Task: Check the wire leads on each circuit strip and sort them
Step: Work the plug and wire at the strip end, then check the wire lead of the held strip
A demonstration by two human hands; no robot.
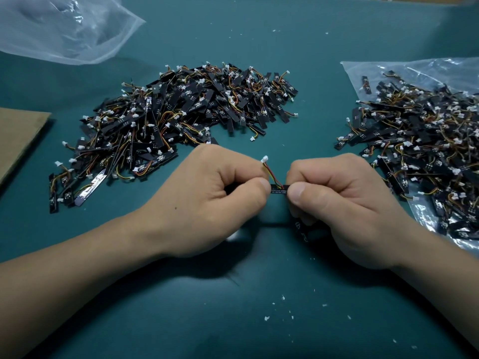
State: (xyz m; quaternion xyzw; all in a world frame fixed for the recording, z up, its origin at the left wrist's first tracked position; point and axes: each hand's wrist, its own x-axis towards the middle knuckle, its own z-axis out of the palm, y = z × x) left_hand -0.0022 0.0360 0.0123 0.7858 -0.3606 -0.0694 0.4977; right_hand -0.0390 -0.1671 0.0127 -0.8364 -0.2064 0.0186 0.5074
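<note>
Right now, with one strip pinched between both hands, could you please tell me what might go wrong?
1. The left hand and right hand pinch the circuit strip right beside where its wire leads join; bending there could strain the joints.
2. The left pile and the right pile, lying on a plastic bag, look alike, so the strip could land in the wrong one.

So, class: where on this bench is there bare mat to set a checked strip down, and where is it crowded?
Bare mat runs between the left pile and the right pile, beyond both piles to the empty bag, and at the near edge, with only white flecks. Crowded: both piles, and where the left hand and right hand pinch the strip.
</note>
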